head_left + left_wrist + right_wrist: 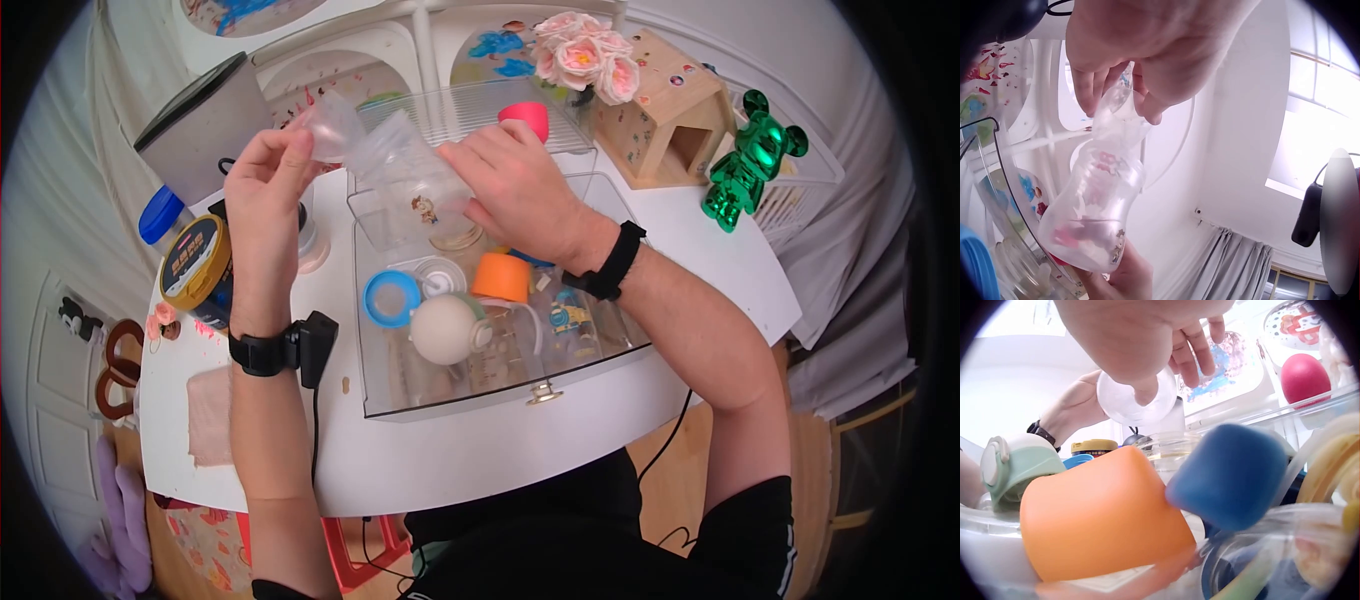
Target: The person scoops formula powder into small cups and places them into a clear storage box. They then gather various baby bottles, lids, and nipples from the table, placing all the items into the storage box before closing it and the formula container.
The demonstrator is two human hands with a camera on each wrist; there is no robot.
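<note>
A clear plastic baby bottle (410, 180) (1094, 209) with a small cartoon print is held in the air above a transparent bin (500, 372). My right hand (520, 185) (1147, 344) grips its base end. At its other end my left hand (268, 190) (1160, 44) pinches a clear, soft-looking piece (333, 128) (1116, 112) between thumb and fingers, at the bottle's mouth. Whether that piece touches the bottle is hard to tell. Below lie an orange cup (502, 277) (1104, 515), a blue ring (391, 298) and a round white-topped item (445, 328).
Left of the bin stand a yellow-lidded tub (195, 262), a blue-capped container (162, 215) and a grey box (205, 125). Behind are a pink cup (525, 120) and pink flowers (585, 58). A wooden house (665, 115) and a green bear figure (752, 160) stand at the right.
</note>
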